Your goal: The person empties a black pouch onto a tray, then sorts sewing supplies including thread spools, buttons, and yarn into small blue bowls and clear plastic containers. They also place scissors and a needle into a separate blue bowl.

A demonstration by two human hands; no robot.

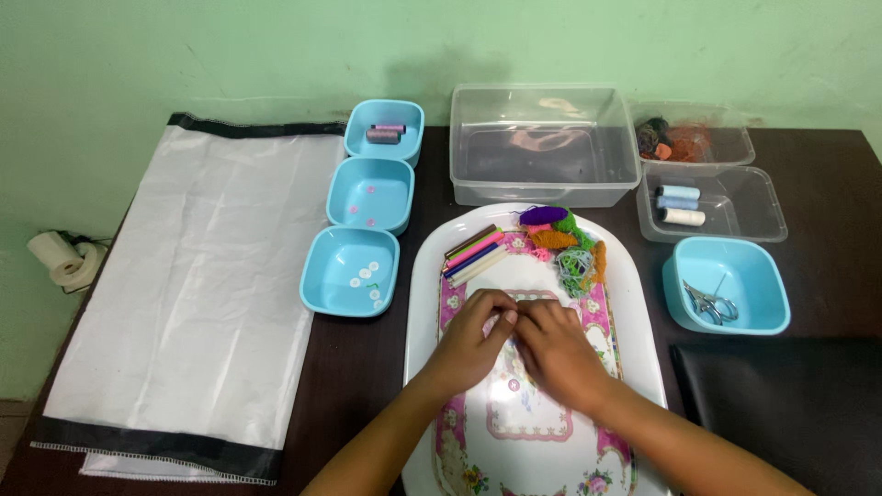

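Observation:
My left hand (473,338) and my right hand (554,350) rest together on the middle of a white oval tray (643,312) with pink flower print. Their fingertips meet and pinch at something small and pale that I cannot make out. Farther back on the tray lie a bundle of coloured sticks (475,254) and a heap of tangled coloured yarn (565,242) in purple, green and orange.
Three light blue bowls stand in a row to the left: one with thread spools (384,129), two with small buttons (370,196) (351,271). Behind are clear boxes (544,142), one with spools (712,204). A blue bowl holds scissors (726,285). A white sack (197,285) lies left, a black mat (781,404) right.

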